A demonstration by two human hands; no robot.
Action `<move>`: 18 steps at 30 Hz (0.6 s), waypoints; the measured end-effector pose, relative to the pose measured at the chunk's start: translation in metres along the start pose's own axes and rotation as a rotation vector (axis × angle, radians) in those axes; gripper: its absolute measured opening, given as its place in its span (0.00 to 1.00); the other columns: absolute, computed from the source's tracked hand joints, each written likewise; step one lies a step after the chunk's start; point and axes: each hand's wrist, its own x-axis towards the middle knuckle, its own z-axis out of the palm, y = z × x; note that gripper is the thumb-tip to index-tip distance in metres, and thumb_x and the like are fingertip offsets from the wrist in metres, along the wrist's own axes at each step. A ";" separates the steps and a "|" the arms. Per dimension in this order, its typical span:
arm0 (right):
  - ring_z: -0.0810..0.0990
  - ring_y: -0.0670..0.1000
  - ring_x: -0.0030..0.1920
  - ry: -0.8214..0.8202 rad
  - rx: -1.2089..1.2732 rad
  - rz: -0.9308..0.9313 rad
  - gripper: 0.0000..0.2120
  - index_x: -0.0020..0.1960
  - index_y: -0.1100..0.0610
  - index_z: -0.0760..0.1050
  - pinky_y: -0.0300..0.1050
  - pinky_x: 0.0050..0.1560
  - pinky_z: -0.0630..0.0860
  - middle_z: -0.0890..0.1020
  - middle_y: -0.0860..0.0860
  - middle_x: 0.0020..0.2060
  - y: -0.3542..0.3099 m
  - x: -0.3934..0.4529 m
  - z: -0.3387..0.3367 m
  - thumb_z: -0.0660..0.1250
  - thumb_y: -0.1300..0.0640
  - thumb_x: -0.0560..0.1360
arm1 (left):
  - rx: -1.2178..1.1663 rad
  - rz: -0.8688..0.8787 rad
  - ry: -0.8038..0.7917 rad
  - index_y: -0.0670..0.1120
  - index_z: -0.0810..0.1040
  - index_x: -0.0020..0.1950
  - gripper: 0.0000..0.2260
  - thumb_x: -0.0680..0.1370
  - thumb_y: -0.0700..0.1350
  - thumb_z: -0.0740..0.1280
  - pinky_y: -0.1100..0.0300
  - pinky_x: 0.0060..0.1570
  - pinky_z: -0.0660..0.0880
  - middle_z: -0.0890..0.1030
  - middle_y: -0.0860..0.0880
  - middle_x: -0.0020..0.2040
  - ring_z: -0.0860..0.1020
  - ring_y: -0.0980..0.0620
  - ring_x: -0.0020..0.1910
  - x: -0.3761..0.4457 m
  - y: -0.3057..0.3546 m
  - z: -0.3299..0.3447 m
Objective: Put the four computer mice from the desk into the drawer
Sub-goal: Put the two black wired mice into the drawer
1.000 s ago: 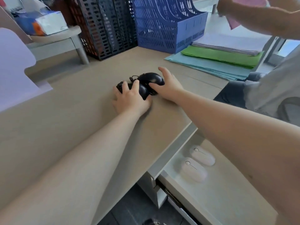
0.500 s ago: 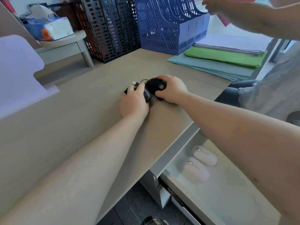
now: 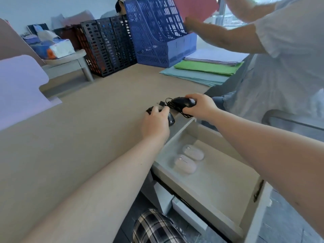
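Left hand [image 3: 155, 122] clamped on a black mouse [image 3: 171, 118] at the worktop [image 3: 78, 128] edge; right hand [image 3: 199, 106] closed around a second black mouse [image 3: 182, 101], its bundled cable [image 3: 177, 109] dangling between the two hands. Just below, open drawer [image 3: 219, 183] with two white mice [image 3: 189, 158] lying side by side near its back left corner. Farther back on the worktop: blue file rack [image 3: 157, 35], black file racks [image 3: 107, 46], stacked coloured paper [image 3: 206, 69]. At right, another person's arm [image 3: 228, 37] holding a pink sheet [image 3: 194, 8] at the blue rack.
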 end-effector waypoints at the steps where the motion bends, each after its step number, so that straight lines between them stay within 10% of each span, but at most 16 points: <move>1: 0.75 0.54 0.63 0.005 0.014 0.003 0.28 0.68 0.52 0.72 0.39 0.53 0.68 0.78 0.51 0.65 0.006 -0.009 -0.005 0.69 0.52 0.68 | 0.010 0.033 -0.004 0.49 0.70 0.66 0.23 0.73 0.34 0.63 0.51 0.50 0.72 0.72 0.44 0.64 0.73 0.38 0.58 -0.007 0.011 0.002; 18: 0.77 0.54 0.50 -0.290 -0.166 0.211 0.19 0.58 0.55 0.79 0.43 0.48 0.74 0.80 0.52 0.47 0.142 -0.114 -0.003 0.71 0.54 0.68 | 0.078 0.044 -0.444 0.46 0.69 0.67 0.20 0.76 0.34 0.61 0.50 0.49 0.72 0.70 0.41 0.65 0.69 0.35 0.61 -0.119 0.100 0.117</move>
